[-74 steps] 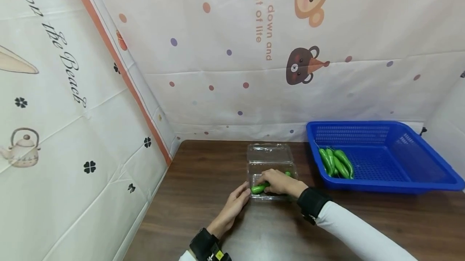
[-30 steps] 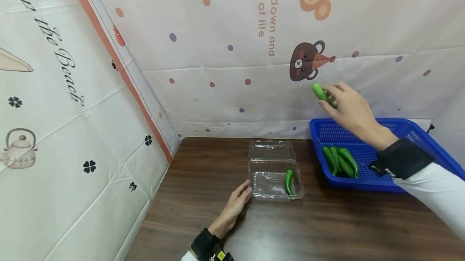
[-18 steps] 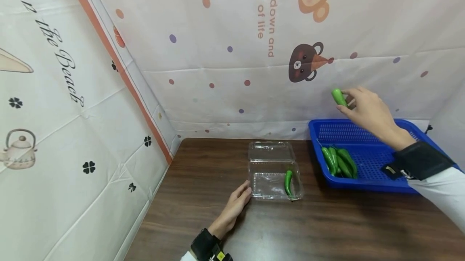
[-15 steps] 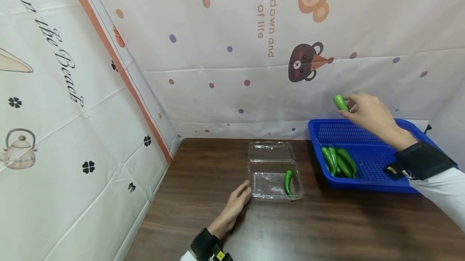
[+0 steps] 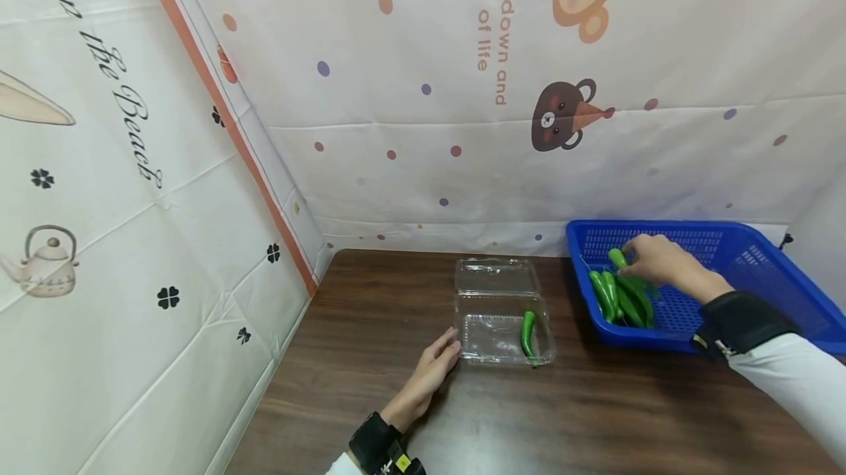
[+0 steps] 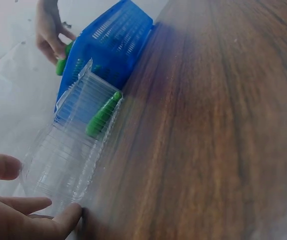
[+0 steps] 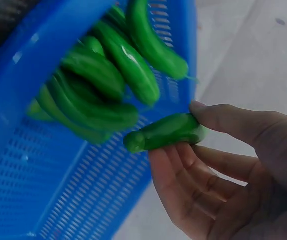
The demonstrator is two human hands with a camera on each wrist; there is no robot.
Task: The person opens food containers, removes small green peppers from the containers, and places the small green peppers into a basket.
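My right hand (image 5: 651,258) (image 7: 203,165) pinches a green pepper (image 7: 166,132) (image 5: 617,258) between thumb and fingers, low over the pile of several green peppers (image 5: 621,299) (image 7: 103,85) in the blue basket (image 5: 760,262) (image 7: 48,200). A clear plastic clamshell box (image 5: 502,317) (image 6: 76,135) lies open on the brown table (image 5: 595,416), with one green pepper (image 5: 527,332) (image 6: 102,115) in its right side. My left hand (image 5: 432,368) (image 6: 18,220) rests flat on the table with straight fingers touching the box's left front corner.
Patterned cloth walls (image 5: 429,93) close in the table at the back and left. The basket stands at the back right, just beside the box. Bare tabletop lies in front of both.
My right hand took a pepper out of the clear box, carried it up and to the right, and has come down with it over the basket's peppers. The left hand stayed put.
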